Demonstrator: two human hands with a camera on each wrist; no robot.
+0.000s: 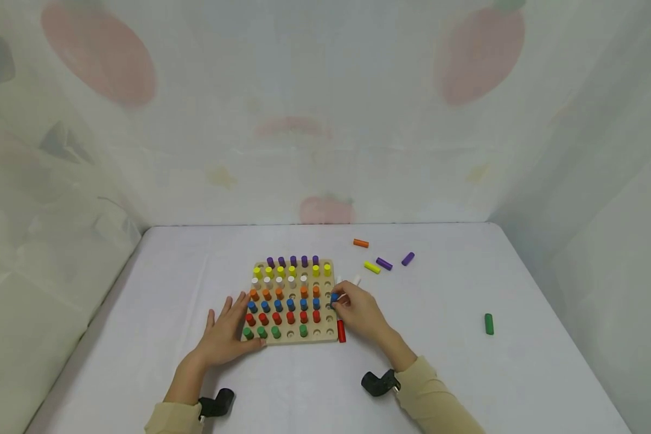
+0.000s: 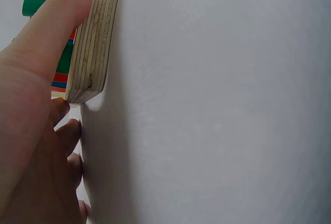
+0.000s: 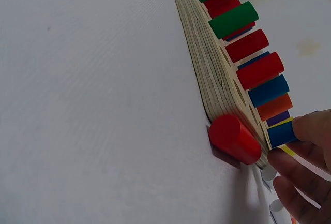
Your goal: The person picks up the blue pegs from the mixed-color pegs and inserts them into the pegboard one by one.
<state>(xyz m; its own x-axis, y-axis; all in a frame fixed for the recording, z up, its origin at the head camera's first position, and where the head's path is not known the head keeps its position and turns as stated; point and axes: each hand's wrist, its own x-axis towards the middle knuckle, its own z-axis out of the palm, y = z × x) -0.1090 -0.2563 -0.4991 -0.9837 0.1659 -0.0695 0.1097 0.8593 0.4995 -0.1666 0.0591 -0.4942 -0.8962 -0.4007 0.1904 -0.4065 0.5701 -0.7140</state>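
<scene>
While the left hand point(image 1: 225, 334) rests flat against the pegboard point(image 1: 282, 339), the right hand point(image 1: 360, 313) pinches a short blue peg point(image 1: 334, 298).

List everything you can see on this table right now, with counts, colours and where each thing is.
Square wooden pegboard: one, tan, table centre, rows of coloured pegs standing in it.
Loose orange peg: one, far right of the board.
Loose yellow peg: one, beside the purple ones.
Loose purple pegs: two, far right.
Loose red peg: one, lying against the board's right edge.
Loose green peg: one, far right.
Blue peg: one, pinched.
Left hand: rests on the board's corner.
Right hand: pinches the blue peg.
</scene>
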